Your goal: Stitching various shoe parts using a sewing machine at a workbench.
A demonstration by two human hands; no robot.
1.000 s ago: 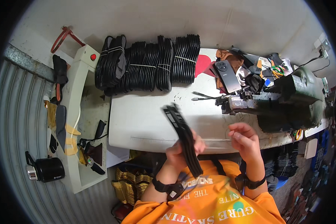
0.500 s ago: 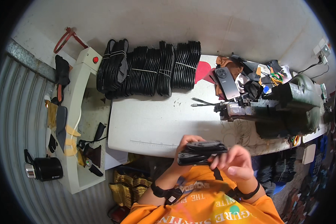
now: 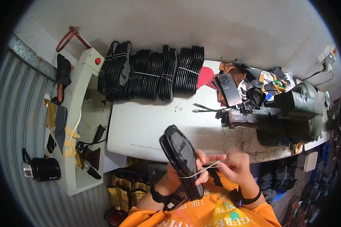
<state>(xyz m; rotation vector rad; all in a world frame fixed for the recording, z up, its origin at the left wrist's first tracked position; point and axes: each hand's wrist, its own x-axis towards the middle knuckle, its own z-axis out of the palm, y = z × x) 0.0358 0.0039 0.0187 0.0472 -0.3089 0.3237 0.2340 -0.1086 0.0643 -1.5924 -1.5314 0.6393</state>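
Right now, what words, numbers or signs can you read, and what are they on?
I won't copy the words, but here's where they are:
Orange shirt: big pale letters, partly hidden.
Grey phone: tiny lettering on its back.
Black bottle: a small mark, too tiny to read.
White table: ruler marks, any numbers too small.

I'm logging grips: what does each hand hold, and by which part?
Left hand: black layered stack, around its lower half. Right hand: pale cord, by a length off the stack; exact pinch blurred.
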